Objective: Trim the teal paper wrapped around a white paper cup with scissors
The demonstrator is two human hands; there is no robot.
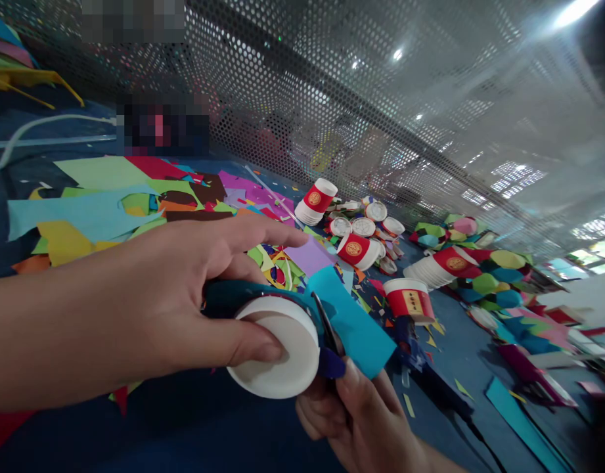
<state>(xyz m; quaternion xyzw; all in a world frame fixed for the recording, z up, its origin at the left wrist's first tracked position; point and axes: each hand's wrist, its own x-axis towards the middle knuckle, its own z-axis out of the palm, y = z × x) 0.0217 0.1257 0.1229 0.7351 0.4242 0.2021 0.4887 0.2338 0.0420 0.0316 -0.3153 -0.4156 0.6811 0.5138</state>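
My left hand grips a white paper cup turned on its side, its bottom facing me, thumb pressed on the base. A blue paper sheet is wrapped round the cup and sticks out to the right. My right hand is closed on scissors with blue handles, whose blades meet the blue paper beside the cup's rim.
Coloured paper sheets and scraps cover the blue table. Red-and-white paper cups lie in stacks and singly further back, one upright. A glue gun lies right of my hands. Paper-covered cups pile at right; a perforated metal screen stands behind.
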